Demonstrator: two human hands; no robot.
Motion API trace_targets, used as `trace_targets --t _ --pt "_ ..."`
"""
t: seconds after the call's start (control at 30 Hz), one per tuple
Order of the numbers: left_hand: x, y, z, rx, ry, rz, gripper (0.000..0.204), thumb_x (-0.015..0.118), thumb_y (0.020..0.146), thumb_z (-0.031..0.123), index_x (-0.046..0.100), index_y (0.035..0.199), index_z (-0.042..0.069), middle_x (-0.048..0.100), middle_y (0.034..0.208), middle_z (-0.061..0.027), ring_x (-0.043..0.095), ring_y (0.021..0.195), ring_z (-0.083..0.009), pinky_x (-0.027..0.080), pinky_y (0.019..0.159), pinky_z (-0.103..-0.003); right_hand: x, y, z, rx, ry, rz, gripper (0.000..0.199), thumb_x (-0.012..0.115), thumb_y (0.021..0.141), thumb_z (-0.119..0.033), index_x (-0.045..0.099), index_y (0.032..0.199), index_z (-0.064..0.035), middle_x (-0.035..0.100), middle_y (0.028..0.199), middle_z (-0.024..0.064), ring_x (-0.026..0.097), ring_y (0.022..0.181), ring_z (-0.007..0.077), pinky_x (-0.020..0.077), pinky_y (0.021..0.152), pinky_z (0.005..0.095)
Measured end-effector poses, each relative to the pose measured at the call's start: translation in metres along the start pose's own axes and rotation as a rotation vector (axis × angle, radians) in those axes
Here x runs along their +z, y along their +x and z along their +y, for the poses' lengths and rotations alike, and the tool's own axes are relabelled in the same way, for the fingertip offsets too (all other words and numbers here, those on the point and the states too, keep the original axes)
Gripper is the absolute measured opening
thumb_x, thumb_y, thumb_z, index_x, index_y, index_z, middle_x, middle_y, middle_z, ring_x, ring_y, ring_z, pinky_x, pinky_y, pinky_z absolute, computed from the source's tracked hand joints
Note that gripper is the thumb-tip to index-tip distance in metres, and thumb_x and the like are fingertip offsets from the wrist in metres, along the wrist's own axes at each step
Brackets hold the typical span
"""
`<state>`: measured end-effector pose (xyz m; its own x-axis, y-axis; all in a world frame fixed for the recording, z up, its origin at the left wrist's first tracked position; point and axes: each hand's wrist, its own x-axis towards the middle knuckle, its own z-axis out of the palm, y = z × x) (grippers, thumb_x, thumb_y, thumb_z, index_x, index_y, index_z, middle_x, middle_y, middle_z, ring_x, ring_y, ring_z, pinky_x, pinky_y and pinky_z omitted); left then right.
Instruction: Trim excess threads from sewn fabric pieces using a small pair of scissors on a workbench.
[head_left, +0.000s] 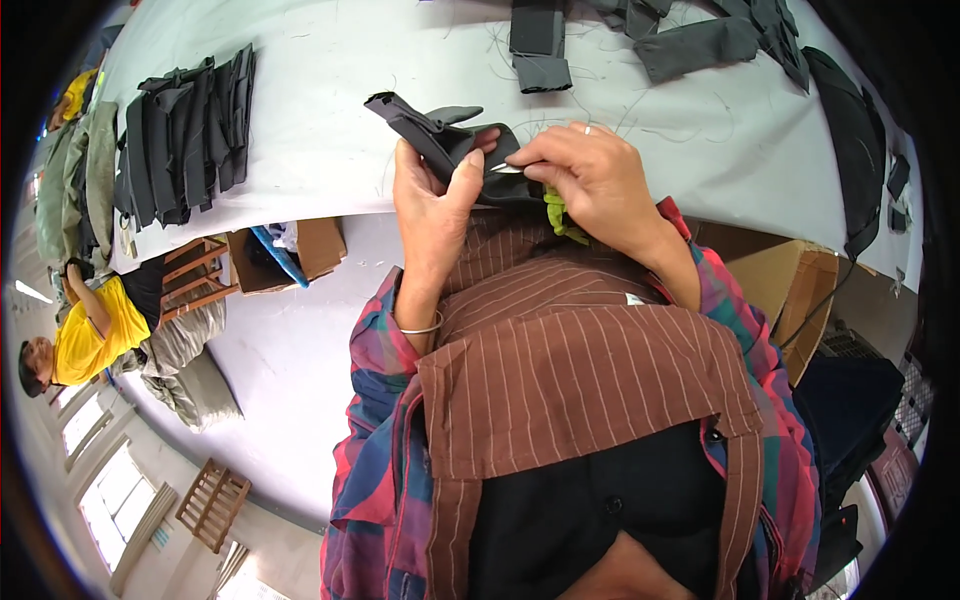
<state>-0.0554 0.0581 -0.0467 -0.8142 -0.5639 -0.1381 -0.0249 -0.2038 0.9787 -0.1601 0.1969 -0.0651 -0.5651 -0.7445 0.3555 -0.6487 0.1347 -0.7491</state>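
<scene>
My left hand grips a dark grey piece of garment fabric and holds it up just over the edge of the white worktable. My right hand pinches small metal thread snips with a green handle, and the blades touch the fabric near my left thumb. A ring shows on my right hand and a thin bangle on my left wrist. Both sleeves are plaid, over a brown striped apron.
A row of stacked dark grey pieces lies at the table's left. More dark pieces lie at the far side, with loose threads scattered about. Under the table are cardboard boxes, and a person in a yellow shirt sits at the left.
</scene>
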Motion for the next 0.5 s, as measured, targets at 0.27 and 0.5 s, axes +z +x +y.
trace_targets --t 0.27,0.5 --pt "0.001 0.001 -0.002 0.031 0.001 0.007 0.032 0.056 0.086 -0.004 0.041 0.115 -0.003 0.061 0.110 -0.0170 0.062 0.103 -0.0196 0.050 0.089 -0.030 -0.014 0.006 -0.013 -0.098 -0.316 -0.085 0.011 0.066 0.074 -0.008 0.065 0.083 -0.0141 0.057 0.070 -0.0012 0.057 0.071 0.0187 0.0380 0.061 0.0333" --pt "0.002 -0.002 -0.001 0.022 -0.020 0.016 0.033 0.056 0.086 -0.004 0.041 0.115 -0.003 0.062 0.109 -0.0176 0.061 0.102 -0.0185 0.050 0.089 -0.030 -0.005 0.001 -0.014 -0.143 -0.434 -0.080 0.011 0.061 0.072 -0.007 0.063 0.080 -0.0141 0.054 0.068 -0.0017 0.055 0.068 0.0171 0.0367 0.060 0.0327"
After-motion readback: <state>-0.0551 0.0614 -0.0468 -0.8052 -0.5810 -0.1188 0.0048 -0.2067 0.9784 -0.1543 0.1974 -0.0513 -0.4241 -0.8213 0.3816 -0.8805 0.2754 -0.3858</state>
